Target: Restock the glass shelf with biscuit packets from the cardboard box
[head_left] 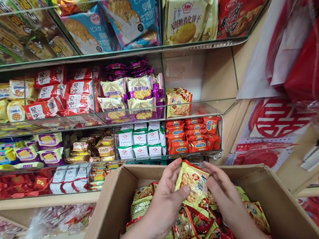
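Blue biscuit bags [131, 19] above purple packets [115, 67], white packets [140, 138] lower, and at right a red bundle [311, 59], perhaps cloth.

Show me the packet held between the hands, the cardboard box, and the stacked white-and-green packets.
Held packet [194, 185]: head view, middle of its printed front.
Cardboard box [113, 212]: head view, wall at picture left.
White-and-green packets [140, 138]: head view, front of an upper middle packet.

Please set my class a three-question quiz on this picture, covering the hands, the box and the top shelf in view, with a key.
1. True or false: the left hand and right hand hold the same packet.
2. The box is: A) sealed; B) upside down; C) open-topped.
3. Fill in: on the top shelf in view, green bags lie to the ___ of blue bags.

Key: 1 true; 2 C; 3 left.
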### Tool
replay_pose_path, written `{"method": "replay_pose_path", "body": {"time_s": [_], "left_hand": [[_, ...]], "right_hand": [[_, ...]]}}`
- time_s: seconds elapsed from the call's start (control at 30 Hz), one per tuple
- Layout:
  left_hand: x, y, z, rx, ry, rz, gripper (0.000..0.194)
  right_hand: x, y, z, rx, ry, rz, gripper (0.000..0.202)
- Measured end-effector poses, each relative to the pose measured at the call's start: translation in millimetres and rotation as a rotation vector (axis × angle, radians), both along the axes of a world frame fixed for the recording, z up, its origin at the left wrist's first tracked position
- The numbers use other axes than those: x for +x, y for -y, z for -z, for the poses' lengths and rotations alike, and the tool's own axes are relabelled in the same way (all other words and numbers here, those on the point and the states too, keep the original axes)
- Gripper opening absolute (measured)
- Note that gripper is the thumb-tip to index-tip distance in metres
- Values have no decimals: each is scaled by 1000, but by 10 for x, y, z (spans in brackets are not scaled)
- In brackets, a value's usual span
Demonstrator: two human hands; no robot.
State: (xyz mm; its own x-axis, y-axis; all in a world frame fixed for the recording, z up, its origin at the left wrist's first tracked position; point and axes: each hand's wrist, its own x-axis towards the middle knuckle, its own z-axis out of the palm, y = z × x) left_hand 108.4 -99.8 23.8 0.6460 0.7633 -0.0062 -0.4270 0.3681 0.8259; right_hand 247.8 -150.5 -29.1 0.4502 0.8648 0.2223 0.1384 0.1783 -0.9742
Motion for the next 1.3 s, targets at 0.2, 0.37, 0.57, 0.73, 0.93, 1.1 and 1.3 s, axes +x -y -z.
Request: {"method": "replay_pose_path", "body": {"time_s": [0.2, 0.37, 0.57, 0.73, 0.93, 1.1, 1.3], "left_hand": [[60, -13, 86, 100, -103, 31, 53], [128, 5, 294, 172, -33, -123, 35], [56, -12, 146, 179, -132, -167, 35], [-38, -63, 113, 250, -213, -111, 36], [-90, -50, 355, 279, -208, -43, 40], [-219, -267, -277, 824, -358, -439, 25], [-56, -777, -1286, 1246, -370, -679, 43]], "right_hand": [[-1, -79, -143, -37, -574, -117, 29], [-94, -79, -173, 2, -628, -106, 39], [83, -53, -523, 37, -34, -241, 35], [565, -380, -1501, 550, 890, 187, 30], [873, -1232, -2270, 451, 1321, 2, 36], [820, -1426, -2349, 285, 1238, -274, 32], [499, -935, -2501, 308, 976, -391, 35]]}}
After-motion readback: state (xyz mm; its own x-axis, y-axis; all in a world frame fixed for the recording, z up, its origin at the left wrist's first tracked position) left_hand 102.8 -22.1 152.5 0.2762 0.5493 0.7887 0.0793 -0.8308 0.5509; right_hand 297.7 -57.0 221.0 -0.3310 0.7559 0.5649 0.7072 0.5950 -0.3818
